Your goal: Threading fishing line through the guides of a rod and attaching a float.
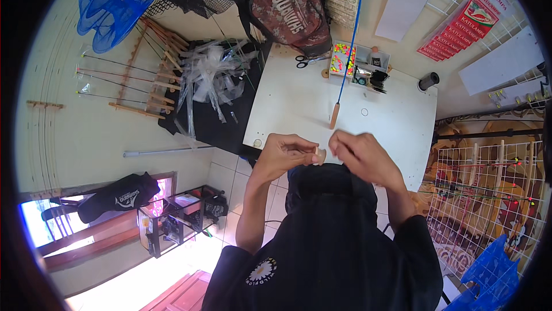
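My left hand (287, 155) is closed, pinching a small light-wood spool (320, 155) between thumb and fingers just past the table's near edge. Close to its right, my right hand (362, 154) has its fingers pressed together, a little apart from the spool. Any thread or other fine thing in those fingers is too small to see. Beyond both hands, a thin blue fishing rod (348, 63) with a wooden handle (334, 116) slants up over the white table (293, 101).
Black scissors (309, 60), a box of bright beads (343, 58) and a tray of small gear (371, 58) sit at the table's back. A black cylinder (428, 81) stands at the right corner. Crumpled plastic sleeves (213, 75) lie left. A camouflage backpack (286, 9) is behind.
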The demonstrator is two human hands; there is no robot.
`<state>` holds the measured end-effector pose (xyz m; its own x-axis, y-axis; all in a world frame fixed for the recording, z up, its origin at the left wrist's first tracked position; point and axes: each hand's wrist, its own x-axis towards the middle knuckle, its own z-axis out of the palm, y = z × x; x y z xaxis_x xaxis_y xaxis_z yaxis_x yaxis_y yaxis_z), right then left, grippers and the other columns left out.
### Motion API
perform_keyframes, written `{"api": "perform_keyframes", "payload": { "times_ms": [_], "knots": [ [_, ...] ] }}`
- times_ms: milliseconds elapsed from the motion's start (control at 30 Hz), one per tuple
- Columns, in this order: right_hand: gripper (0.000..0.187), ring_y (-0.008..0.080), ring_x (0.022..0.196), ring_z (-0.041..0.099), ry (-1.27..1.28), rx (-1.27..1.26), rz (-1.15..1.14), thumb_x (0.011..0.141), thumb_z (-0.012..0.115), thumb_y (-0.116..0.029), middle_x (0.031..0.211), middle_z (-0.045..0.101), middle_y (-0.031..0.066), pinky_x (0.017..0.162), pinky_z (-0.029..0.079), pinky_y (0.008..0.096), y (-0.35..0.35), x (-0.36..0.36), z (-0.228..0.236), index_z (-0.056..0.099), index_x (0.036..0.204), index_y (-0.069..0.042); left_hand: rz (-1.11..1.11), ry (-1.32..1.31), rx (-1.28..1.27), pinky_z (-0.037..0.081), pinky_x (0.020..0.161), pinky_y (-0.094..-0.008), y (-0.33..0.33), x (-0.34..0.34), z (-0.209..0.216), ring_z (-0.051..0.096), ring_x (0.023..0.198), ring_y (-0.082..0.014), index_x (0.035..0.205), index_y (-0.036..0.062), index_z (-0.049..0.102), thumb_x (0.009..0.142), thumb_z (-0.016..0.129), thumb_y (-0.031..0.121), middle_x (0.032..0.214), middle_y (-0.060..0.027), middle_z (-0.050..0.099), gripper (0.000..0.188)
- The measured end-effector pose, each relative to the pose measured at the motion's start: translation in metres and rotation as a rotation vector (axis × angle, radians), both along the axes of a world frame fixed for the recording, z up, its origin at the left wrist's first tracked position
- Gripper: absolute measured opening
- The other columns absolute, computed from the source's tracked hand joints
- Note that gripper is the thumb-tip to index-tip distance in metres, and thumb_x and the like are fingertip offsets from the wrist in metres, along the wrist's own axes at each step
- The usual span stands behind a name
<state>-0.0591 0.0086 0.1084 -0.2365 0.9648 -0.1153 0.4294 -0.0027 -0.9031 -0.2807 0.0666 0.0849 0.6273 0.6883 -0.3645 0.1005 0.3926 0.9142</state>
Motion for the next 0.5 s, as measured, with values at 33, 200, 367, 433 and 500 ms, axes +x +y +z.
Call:
{"api": "perform_keyframes", "payload": {
  "times_ms": [33, 200, 367, 433, 500],
  "knots": [
    [0.016, 0.0296, 0.059, 0.061, -0.011, 0.024, 0.123, 0.095, 0.047, -0.018, 0.065, 0.058, 0.0106, 0.061, 0.048, 0.0372, -0.008, -0.005, 0.009, 0.057, 0.089, -0.007, 0.058, -0.007, -0.012, 0.057, 0.075, -0.0266, -0.001, 0.0, 0.0, 0.068, 0.081, -0.0164, 0.102, -0.0087, 0.068, 0.075, 0.079, 0.0, 0.09, -0.0138, 0.07, 0.03],
    [0.022, 0.0427, 0.068, 0.06, 0.099, -0.031, 0.342, 0.096, 0.047, -0.027, 0.068, 0.058, 0.0226, 0.066, 0.046, 0.052, -0.029, -0.028, -0.028, 0.055, 0.097, -0.006, 0.015, -0.1, 0.012, 0.057, 0.075, -0.0258, 0.001, 0.01, 0.012, 0.069, 0.085, -0.0181, 0.101, -0.007, 0.069, 0.074, 0.079, -0.002, 0.091, -0.0129, 0.07, 0.029],
    [0.023, 0.0432, 0.068, 0.06, -0.005, -0.06, -0.001, 0.096, 0.046, -0.024, 0.066, 0.059, 0.0204, 0.064, 0.047, 0.0495, -0.001, -0.005, -0.004, 0.056, 0.091, -0.004, -0.034, 0.0, 0.015, 0.057, 0.079, -0.0273, -0.007, -0.003, 0.01, 0.069, 0.084, -0.0177, 0.101, -0.0071, 0.069, 0.076, 0.079, 0.0, 0.092, -0.0148, 0.069, 0.027],
    [0.019, 0.0404, 0.065, 0.061, -0.048, 0.05, 0.006, 0.096, 0.047, -0.022, 0.063, 0.059, 0.0189, 0.062, 0.046, 0.0491, -0.014, -0.01, 0.003, 0.055, 0.092, -0.006, 0.071, -0.015, -0.008, 0.057, 0.078, -0.0268, -0.005, -0.003, 0.005, 0.069, 0.084, -0.0183, 0.099, -0.007, 0.07, 0.075, 0.08, 0.0, 0.09, -0.0141, 0.069, 0.027],
    [0.018, 0.0385, 0.065, 0.062, -0.024, 0.171, 0.238, 0.097, 0.047, -0.022, 0.064, 0.059, 0.0178, 0.061, 0.046, 0.0487, -0.03, -0.023, 0.006, 0.055, 0.094, -0.007, 0.09, -0.064, 0.004, 0.057, 0.077, -0.0266, -0.002, 0.003, 0.01, 0.069, 0.084, -0.0185, 0.098, -0.007, 0.07, 0.075, 0.08, 0.0, 0.089, -0.0137, 0.069, 0.026]
  ]
}}
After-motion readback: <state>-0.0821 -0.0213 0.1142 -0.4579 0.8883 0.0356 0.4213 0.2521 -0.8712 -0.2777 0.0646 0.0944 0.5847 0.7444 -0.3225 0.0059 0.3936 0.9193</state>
